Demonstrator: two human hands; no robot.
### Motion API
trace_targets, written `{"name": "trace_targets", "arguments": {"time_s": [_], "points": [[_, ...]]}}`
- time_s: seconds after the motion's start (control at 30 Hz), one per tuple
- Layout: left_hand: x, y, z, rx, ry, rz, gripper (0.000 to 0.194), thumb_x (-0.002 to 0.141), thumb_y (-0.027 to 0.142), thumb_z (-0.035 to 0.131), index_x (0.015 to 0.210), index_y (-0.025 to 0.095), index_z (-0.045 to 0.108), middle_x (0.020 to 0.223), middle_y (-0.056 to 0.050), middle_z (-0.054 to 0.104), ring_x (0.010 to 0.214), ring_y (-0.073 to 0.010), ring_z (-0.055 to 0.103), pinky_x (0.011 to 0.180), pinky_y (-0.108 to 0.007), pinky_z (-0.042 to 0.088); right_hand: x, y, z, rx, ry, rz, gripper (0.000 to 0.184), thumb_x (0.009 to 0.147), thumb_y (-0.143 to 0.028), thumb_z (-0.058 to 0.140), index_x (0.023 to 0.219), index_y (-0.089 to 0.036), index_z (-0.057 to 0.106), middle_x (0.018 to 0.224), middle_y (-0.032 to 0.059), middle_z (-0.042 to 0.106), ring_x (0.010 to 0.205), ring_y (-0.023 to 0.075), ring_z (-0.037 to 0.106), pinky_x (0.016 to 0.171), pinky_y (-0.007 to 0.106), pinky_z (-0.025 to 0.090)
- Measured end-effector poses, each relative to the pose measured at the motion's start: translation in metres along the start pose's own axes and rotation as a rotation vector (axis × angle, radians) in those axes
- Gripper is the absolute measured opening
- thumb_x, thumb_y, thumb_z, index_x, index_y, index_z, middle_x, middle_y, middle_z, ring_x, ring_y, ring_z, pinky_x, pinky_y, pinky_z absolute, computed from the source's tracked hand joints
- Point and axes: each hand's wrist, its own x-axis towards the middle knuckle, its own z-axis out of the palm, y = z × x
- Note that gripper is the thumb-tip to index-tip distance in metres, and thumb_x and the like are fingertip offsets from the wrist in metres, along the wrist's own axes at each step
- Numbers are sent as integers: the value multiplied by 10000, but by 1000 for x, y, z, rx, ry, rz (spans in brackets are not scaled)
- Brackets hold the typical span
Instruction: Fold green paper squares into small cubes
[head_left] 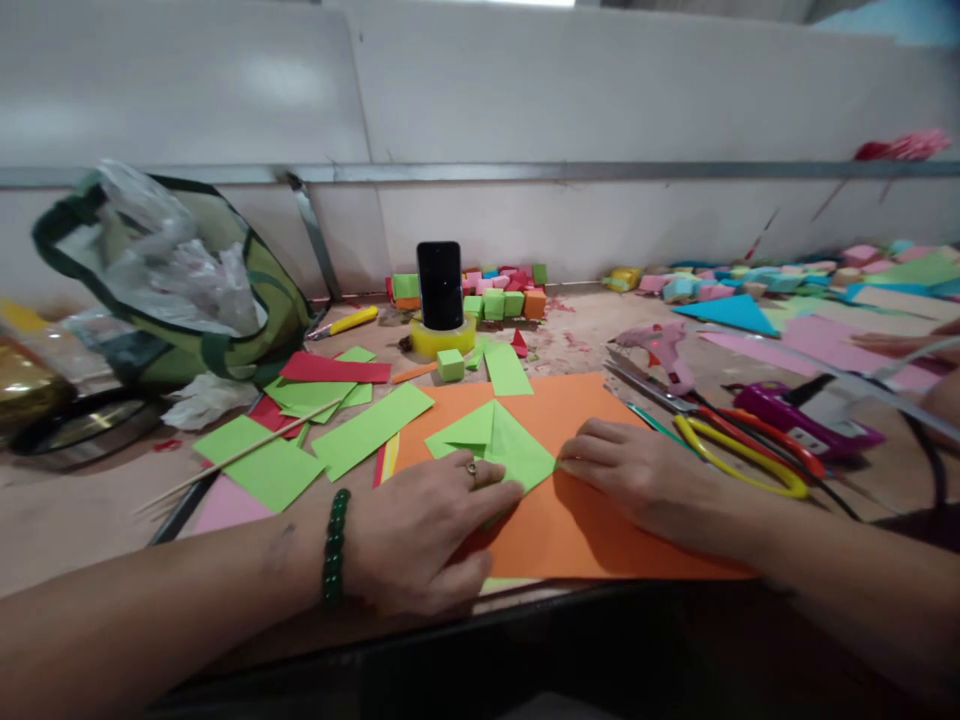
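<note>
A folded piece of green paper [525,452], with raised flaps at its upper left, lies on a stack topped by an orange sheet [570,530]. Across the green paper's lower left side rests my left hand [427,525], its fingers bent and closed down on the paper; their tips partly cover it. At the right corner of the same piece, my right hand [637,480] has its fingers pressed together on the edge. The thumb of my right hand is hidden.
Loose green strips [375,430], a red strip [337,369] and a wooden stick [240,455] lie left. Behind stand a phone [439,285] in a tape roll [442,338] and small paper cubes [502,303]. Right are scissors [739,455], a pink glue gun [660,350] and another person's hand [900,343].
</note>
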Motion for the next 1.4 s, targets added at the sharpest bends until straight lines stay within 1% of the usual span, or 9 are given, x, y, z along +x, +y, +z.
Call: {"name": "trace_targets", "arguments": {"time_s": [0.13, 0.33, 0.5, 0.67, 0.73, 0.9, 1.1, 1.3, 1.4], "points": [[4, 2, 4, -10, -25, -38, 537, 826, 457, 504, 1267, 151, 493, 1079, -139, 555, 883, -252, 571, 765, -381, 497, 12, -9, 0, -52, 26, -3, 263, 916, -106, 370, 923, -144, 629, 831, 100, 614, 775, 203, 504, 671, 331, 446], [0, 3, -2, 0, -49, -40, 417, 854, 445, 490, 1178, 194, 563, 1075, -117, 569, 881, -231, 594, 747, -342, 489, 15, -10, -1, 0, -77, -162, 260, 854, -50, 446, 997, -144, 642, 854, 98, 621, 763, 197, 512, 730, 341, 430], [-4, 7, -7, 19, -64, -58, 374, 852, 454, 498, 1108, 199, 597, 1011, -93, 575, 838, -217, 594, 680, -312, 478, 10, -9, -18, 122, -157, 94, 254, 815, -52, 469, 895, -152, 688, 833, 93, 618, 788, 193, 554, 700, 304, 432], [-4, 18, -6, 58, -106, -76, 499, 790, 528, 541, 1086, 129, 586, 975, -119, 567, 843, -252, 563, 687, -353, 490, 45, -8, -26, 352, -307, 498, 292, 818, -442, 566, 763, -177, 678, 691, 35, 615, 590, 141, 534, 531, 250, 374], [-6, 22, -7, 76, -138, -89, 529, 777, 549, 548, 1070, 110, 583, 969, -130, 576, 863, -265, 553, 710, -370, 493, 60, -2, -21, 444, -423, 550, 357, 702, -541, 650, 700, -184, 633, 606, -3, 582, 530, 126, 499, 459, 230, 312], [-10, 27, -13, 110, -178, -84, 503, 790, 575, 525, 993, 121, 601, 974, -136, 603, 893, -273, 550, 729, -375, 490, 78, 13, -13, 520, -600, 600, 386, 691, -544, 620, 586, -183, 532, 502, -29, 494, 484, 108, 444, 450, 229, 300], [-16, 33, -18, 108, -181, -121, 409, 763, 514, 561, 881, 127, 621, 899, -118, 616, 848, -265, 564, 665, -353, 498, 68, 19, -21, 389, -628, 639, 403, 672, -533, 625, 520, -185, 491, 484, -24, 469, 462, 105, 411, 444, 247, 267], [-19, 37, -22, 116, -160, -136, 378, 725, 480, 614, 866, 129, 624, 866, -111, 615, 792, -254, 571, 614, -338, 498, 40, 25, -21, 775, -681, 855, 445, 730, -597, 566, 592, -176, 513, 480, -4, 533, 397, 103, 447, 442, 244, 361], [-19, 37, -22, 114, -138, -137, 382, 714, 485, 628, 862, 132, 622, 860, -109, 613, 779, -244, 574, 605, -324, 495, 41, 20, -24, 795, -703, 852, 511, 738, -654, 533, 571, -172, 498, 458, -9, 511, 367, 89, 423, 424, 232, 344]]}}
